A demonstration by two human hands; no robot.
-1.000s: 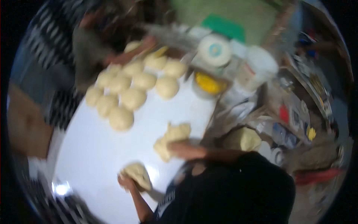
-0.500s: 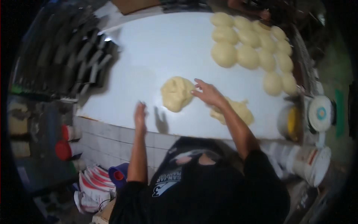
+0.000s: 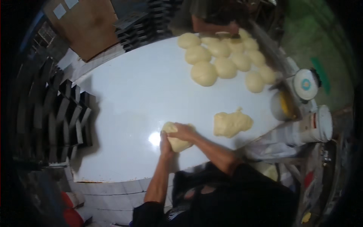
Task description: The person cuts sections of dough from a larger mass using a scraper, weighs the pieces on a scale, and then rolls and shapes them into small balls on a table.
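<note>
1. Head view, with a clock face centred on the worked dough (image 3: 180, 145): your right hand (image 3: 183, 132) curls over its top, and your left hand (image 3: 165, 144) presses against its side at nine o'clock. Both hands bear on it, squeezing it between them; the fingertips are too blurred to tell more.

2. That dough sits on the white table (image 3: 124, 102), near the table edge at six o'clock. Pulling it hard toward yourself could bring it to that edge or over it.

3. Uneven pressure from your two hands could tear its surface or leave a fold; if it is tacky, it could cling to your palms as you lift away.

4. A loose piece (image 3: 231, 125) of dough lies between two and three o'clock, near your right forearm (image 3: 213, 151). A wide elbow swing could smear it.

5. Dough balls (image 3: 225, 68) crowd together at one o'clock; where neighbours touch, they could stick.

6. Against the frame half a second back, both hands now grip the dough; there, your left hand hangs clear and your right fingers reach only its edge. Your forearm no longer crosses the loose piece. The view has turned, so you cannot judge whether the dough has slid.
</note>
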